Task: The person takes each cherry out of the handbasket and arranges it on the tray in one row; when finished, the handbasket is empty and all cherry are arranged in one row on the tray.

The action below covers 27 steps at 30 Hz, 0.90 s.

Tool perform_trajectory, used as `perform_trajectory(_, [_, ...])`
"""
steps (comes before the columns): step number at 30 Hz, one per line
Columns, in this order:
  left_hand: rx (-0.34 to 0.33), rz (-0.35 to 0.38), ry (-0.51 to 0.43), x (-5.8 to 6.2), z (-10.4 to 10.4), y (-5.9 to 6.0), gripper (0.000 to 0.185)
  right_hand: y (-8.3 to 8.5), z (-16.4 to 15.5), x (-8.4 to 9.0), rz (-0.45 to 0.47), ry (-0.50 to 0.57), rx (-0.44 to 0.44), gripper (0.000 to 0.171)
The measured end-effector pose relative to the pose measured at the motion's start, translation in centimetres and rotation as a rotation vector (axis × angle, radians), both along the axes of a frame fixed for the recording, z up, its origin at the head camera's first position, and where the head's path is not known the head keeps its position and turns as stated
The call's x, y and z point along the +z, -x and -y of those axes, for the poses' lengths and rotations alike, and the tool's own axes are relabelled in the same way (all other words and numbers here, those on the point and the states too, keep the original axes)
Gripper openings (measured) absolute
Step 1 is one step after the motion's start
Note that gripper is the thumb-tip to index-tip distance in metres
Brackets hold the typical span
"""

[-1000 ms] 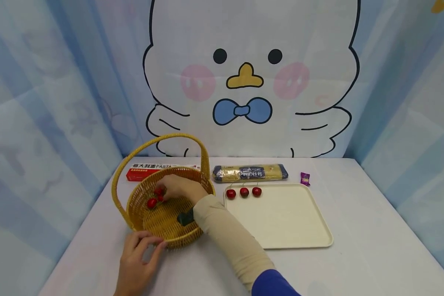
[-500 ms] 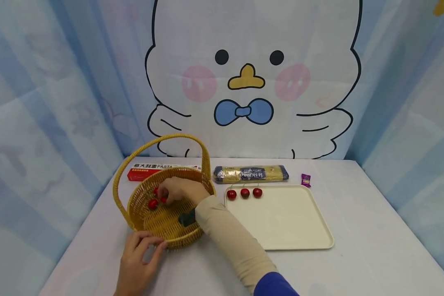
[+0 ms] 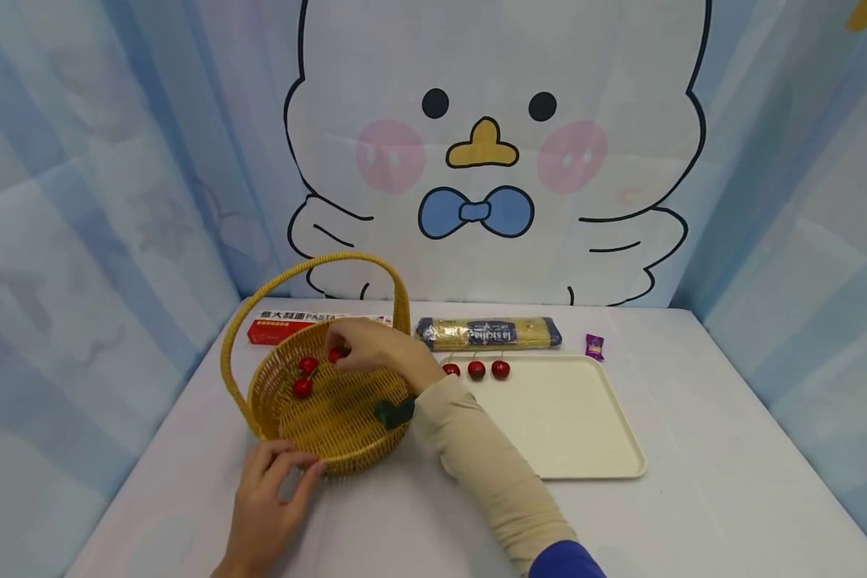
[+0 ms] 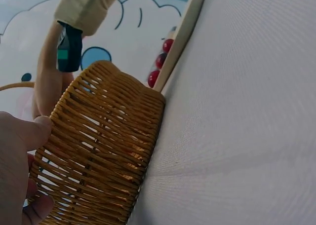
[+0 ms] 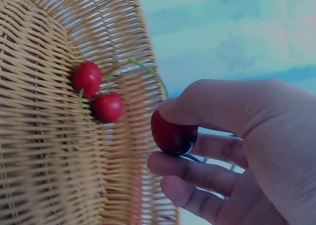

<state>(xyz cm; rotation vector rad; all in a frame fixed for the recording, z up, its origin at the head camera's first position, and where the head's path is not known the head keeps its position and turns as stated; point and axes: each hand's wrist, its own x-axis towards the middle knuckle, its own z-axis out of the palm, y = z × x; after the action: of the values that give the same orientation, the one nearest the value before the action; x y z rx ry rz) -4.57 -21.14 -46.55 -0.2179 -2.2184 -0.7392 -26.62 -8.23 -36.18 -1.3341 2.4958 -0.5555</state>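
A yellow wicker basket (image 3: 339,429) with a tall arched handle stands at the left of the table. My left hand (image 3: 263,502) grips its near rim, the thumb (image 4: 37,132) lying over the edge in the left wrist view. Above the basket's inside, toward the back, my right hand (image 3: 368,345) pinches a dark red cherry (image 5: 170,133) between thumb and fingers; its green stem curves out past the thumb. Two more cherries, one (image 5: 87,79) beside the other (image 5: 107,107), lie inside against the wicker. A dark band (image 3: 393,413) circles the right wrist.
Right of the basket lies a cream tray (image 3: 571,429), with three cherries (image 3: 501,369) along its back left edge. Behind are a red and white pasta box (image 3: 274,329), a pack of spaghetti (image 3: 487,333) and a small purple-wrapped sweet (image 3: 595,347).
My right hand has risen from among the cherries and moved right and back, carrying one cherry. Two cherries in the basket now show uncovered. The left hand keeps its place at the rim.
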Motion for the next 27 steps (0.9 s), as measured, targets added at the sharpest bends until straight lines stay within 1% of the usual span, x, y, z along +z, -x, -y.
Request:
perform_trajectory(4, [-0.005, 0.022, -0.014, 0.2, -0.1, 0.0, 0.023, -0.3, -2.1, 0.9, 0.000, 0.056, -0.009, 0.027])
perform_trajectory(6, [-0.002, 0.022, -0.015, 0.4, -0.2, 0.0, 0.023, -0.5, -3.2, 1.3, -0.011, 0.076, -0.007, 0.029])
perform_trajectory(7, [-0.002, 0.035, -0.017, 0.5, -0.1, 0.0, 0.021, -0.6, -3.8, 1.4, -0.018, 0.083, -0.009, 0.030])
perform_trajectory(9, [-0.009, 0.027, -0.018, 0.5, -0.1, -0.1, 0.022, -0.8, -4.9, 1.6, -0.032, 0.101, -0.018, 0.029])
perform_trajectory(10, [-0.012, 0.011, -0.012, 0.6, -0.1, 0.0, 0.023, -1.0, -5.4, 1.7, -0.031, 0.111, -0.028, 0.030])
perform_trajectory(14, [-0.036, -0.027, -0.020, 0.6, 0.0, 0.1, 0.026, -1.7, -7.0, 1.6, -0.022, 0.141, -0.079, 0.031])
perform_trajectory(16, [-0.043, -0.028, -0.027, 0.6, 0.1, 0.2, 0.027, -2.1, -7.8, 1.4, -0.011, 0.153, -0.105, 0.032])
perform_trajectory(22, [-0.043, -0.014, -0.025, 0.4, 0.2, 0.2, 0.023, -3.1, -10.1, 0.8, 0.030, 0.204, -0.160, 0.034])
perform_trajectory(27, [-0.027, 0.010, -0.022, 0.3, 0.1, 0.2, 0.022, -3.2, -11.9, 0.6, 0.040, 0.252, -0.192, 0.034])
